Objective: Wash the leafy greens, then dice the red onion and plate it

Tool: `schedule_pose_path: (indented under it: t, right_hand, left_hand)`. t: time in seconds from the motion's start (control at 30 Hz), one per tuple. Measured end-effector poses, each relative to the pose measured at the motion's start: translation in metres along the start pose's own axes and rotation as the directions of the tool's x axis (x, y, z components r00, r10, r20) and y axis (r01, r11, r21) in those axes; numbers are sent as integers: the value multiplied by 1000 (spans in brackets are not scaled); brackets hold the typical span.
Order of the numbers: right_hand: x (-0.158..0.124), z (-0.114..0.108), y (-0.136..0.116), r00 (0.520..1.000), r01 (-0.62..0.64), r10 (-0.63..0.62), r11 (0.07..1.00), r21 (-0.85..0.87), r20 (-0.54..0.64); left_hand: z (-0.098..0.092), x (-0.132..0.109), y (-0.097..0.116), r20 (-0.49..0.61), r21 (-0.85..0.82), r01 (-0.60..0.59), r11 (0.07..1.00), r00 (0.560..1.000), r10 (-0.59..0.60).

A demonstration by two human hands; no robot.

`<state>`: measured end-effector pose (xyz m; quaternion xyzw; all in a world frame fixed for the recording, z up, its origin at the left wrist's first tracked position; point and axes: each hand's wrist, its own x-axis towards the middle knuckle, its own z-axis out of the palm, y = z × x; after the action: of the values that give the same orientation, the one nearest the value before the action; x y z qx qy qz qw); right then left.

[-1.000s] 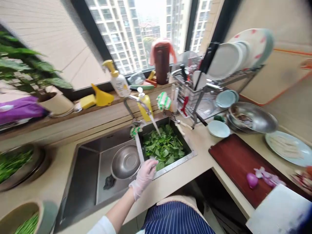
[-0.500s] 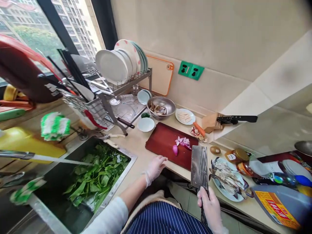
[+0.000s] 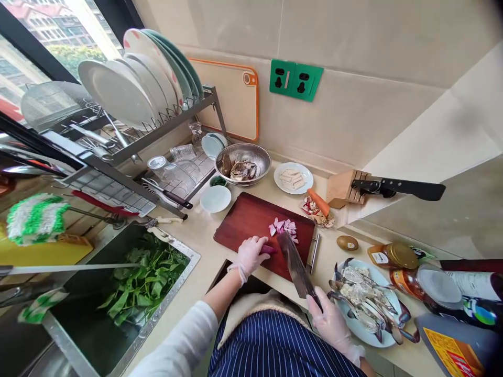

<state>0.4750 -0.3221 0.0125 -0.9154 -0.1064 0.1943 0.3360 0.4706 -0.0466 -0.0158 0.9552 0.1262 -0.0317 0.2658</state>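
Observation:
My left hand (image 3: 250, 257), in a clear glove, rests at the front of the dark red cutting board (image 3: 239, 220). Its fingers are closed on a piece of purple onion (image 3: 269, 250). In my gloved right hand (image 3: 329, 320) is the handle of a cleaver (image 3: 295, 264). The blade stands on edge over the board's right part, its tip close to a small heap of chopped purple onion (image 3: 286, 228). My palm and fingers hide most of the handle.
Leafy greens (image 3: 153, 288) lie in the sink (image 3: 192, 262) at left. Behind the board are a metal colander (image 3: 255, 154), a white bowl (image 3: 216, 199) and a plate of pale strips (image 3: 293, 179). A knife block (image 3: 343, 188) and a crab plate (image 3: 377, 337) are at right.
My left hand has moved onto the board and taken hold of the onion piece. The cleaver has turned from flat to edge-down and come left over the board. The view has shifted closer.

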Motion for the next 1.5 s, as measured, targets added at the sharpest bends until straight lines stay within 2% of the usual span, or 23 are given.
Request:
schedule_pose_path:
  t: [0.07,0.13,0.3,0.4,0.5,0.6,0.77,0.9,1.03,1.17,1.3,1.5]
  right_hand:
    - [2,2,1,998,62,-60,996,-65,24]
    - [2,4,4,994,101,-94,986,-135,55]
    - [4,2,8,987,147,-117,937,-317,111]
    - [11,-4,-1,984,161,-114,897,-411,136]
    - [21,-10,-18,976,201,-133,858,-473,173]
    - [31,-14,-34,962,261,-178,820,-510,206]
    - [42,-22,-48,934,348,-233,763,-544,270]
    - [50,-22,-56,934,333,-166,727,-600,318]
    - [57,-2,-58,924,295,-46,716,-632,379]
    - [62,13,-45,928,302,-72,717,-628,365]
    - [62,5,-40,927,320,-119,745,-585,356]
    - [55,-18,-54,914,342,-104,718,-607,392]
  left_hand:
    - [7,-9,3,-69,-40,91,995,993,-94]
    - [11,-14,4,-100,-115,115,987,987,-126]
    - [7,-7,-4,-47,-222,-40,974,998,31]
    - [5,-2,-13,-69,-147,-36,989,997,26]
    - [9,0,-18,-24,11,-26,1000,999,26]
    - [13,3,-15,57,149,-78,986,996,70]
    - [9,11,-7,99,252,-147,957,987,126]
    - [11,11,-7,112,282,-171,944,983,144]
    - [19,9,-14,117,273,-177,946,982,150]
    - [23,8,-20,137,256,-224,940,971,194]
    - [21,8,-21,153,256,-235,938,968,201]
    - [20,7,-18,134,274,-215,937,974,185]
